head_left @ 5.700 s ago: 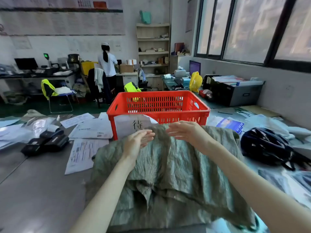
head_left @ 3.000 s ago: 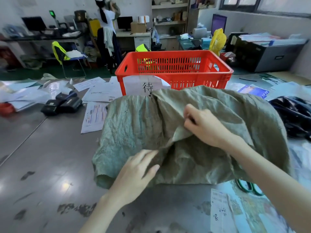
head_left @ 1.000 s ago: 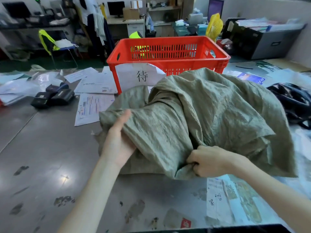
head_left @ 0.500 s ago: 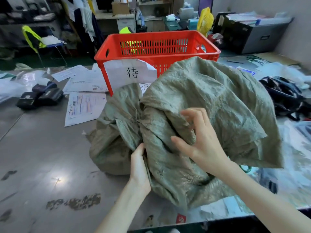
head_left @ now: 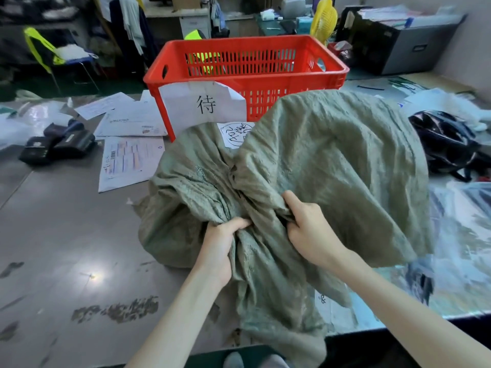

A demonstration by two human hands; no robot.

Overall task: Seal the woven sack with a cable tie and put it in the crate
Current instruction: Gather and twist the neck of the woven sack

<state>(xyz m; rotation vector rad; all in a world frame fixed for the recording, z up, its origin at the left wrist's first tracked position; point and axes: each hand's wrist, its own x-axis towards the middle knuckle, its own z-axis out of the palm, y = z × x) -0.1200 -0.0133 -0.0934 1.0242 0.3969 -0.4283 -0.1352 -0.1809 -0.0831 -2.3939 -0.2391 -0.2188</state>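
Note:
A crumpled grey-green woven sack (head_left: 332, 166) lies on the grey table (head_left: 61, 235), bulging at the back, its loose end hanging over the near edge. My left hand (head_left: 220, 245) and my right hand (head_left: 308, 227) sit side by side, both clenched on the gathered fabric near the sack's middle. Behind the sack stands a red slatted plastic crate (head_left: 247, 73) with a white paper label on its front. No cable tie is visible.
Printed papers (head_left: 127, 158) and black handheld devices (head_left: 58, 144) lie left of the crate. A dark helmet (head_left: 446, 142) rests at the right among plastic sheets and papers. Desks, chairs and shelves fill the room behind.
My hands went from spreading and folding the sack to bunching it. Since half a second ago my right hand has closed on the fabric beside my left, drawing it into a neck.

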